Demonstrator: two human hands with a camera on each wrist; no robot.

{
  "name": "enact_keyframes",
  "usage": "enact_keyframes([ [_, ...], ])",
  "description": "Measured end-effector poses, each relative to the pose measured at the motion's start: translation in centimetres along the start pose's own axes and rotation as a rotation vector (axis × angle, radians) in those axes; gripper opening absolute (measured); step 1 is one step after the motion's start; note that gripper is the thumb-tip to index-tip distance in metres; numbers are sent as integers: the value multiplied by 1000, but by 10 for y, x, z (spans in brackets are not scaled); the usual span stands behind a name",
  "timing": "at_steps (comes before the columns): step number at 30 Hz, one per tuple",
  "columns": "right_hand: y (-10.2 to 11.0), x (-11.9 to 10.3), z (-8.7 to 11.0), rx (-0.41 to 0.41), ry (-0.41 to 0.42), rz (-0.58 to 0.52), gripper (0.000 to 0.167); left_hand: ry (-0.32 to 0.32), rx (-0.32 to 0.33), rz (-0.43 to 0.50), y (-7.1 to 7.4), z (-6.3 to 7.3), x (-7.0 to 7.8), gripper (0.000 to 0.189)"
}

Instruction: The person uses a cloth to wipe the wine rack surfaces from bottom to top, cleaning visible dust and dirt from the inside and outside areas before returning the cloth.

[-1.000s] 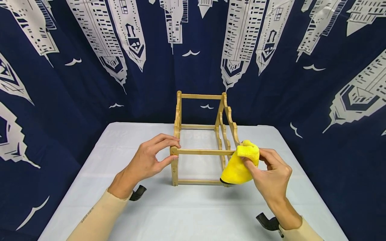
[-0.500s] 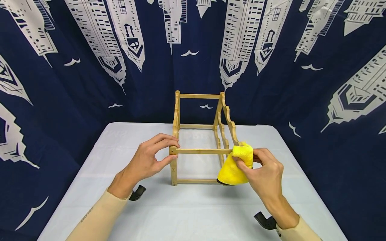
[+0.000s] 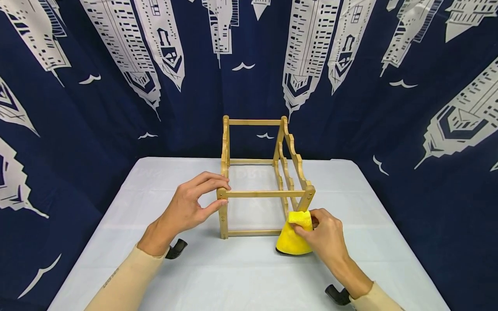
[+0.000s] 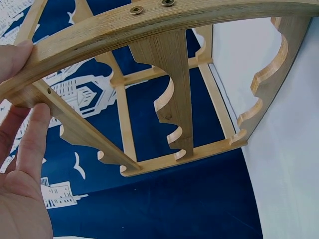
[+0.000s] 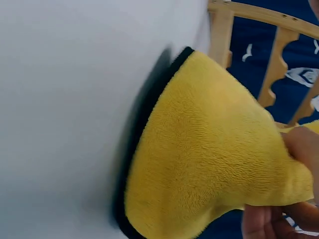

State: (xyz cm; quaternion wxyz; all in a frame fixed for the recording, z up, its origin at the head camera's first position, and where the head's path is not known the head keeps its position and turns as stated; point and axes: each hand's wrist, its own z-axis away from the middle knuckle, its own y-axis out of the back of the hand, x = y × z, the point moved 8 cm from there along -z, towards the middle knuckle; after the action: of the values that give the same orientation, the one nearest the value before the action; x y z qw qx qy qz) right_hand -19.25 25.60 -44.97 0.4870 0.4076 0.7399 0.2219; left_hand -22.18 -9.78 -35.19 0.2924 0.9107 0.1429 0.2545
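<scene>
A light wooden rack (image 3: 264,194) with scalloped side rails stands on the white table (image 3: 186,276). At its near left upper corner my left hand (image 3: 186,205) grips the frame between thumb and fingers; the left wrist view shows the thumb and fingers on either side of the wood (image 4: 149,32). My right hand (image 3: 327,237) pinches a yellow cloth (image 3: 295,242) with a dark edge, against the rack's near right leg, below the top corner. In the right wrist view the cloth (image 5: 199,149) hangs folded from the fingers and hides the lower part of that leg.
A dark blue curtain (image 3: 194,125) printed with white buildings and birds hangs behind and beside the table. Black curved pieces (image 3: 177,249) sit at both wrists, by the beige sleeves (image 3: 124,276).
My right hand has moved down and left with the yellow cloth, from the rack's near right top corner to lower on its leg. My left hand keeps its hold on the rack.
</scene>
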Motion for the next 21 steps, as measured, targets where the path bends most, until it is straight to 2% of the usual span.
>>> enact_keyframes([
  [4,-18,13,4,-110,-51,28,43,11,-6,2,-1,1,-2,34],
  [6,-25,18,5,-136,-59,37,43,10,-7,6,-1,1,-3,34],
  [14,-34,24,5,-139,-30,27,42,4,4,13,0,0,-3,37],
  [21,-39,32,5,-209,-107,8,42,3,-6,35,-1,1,-4,38],
])
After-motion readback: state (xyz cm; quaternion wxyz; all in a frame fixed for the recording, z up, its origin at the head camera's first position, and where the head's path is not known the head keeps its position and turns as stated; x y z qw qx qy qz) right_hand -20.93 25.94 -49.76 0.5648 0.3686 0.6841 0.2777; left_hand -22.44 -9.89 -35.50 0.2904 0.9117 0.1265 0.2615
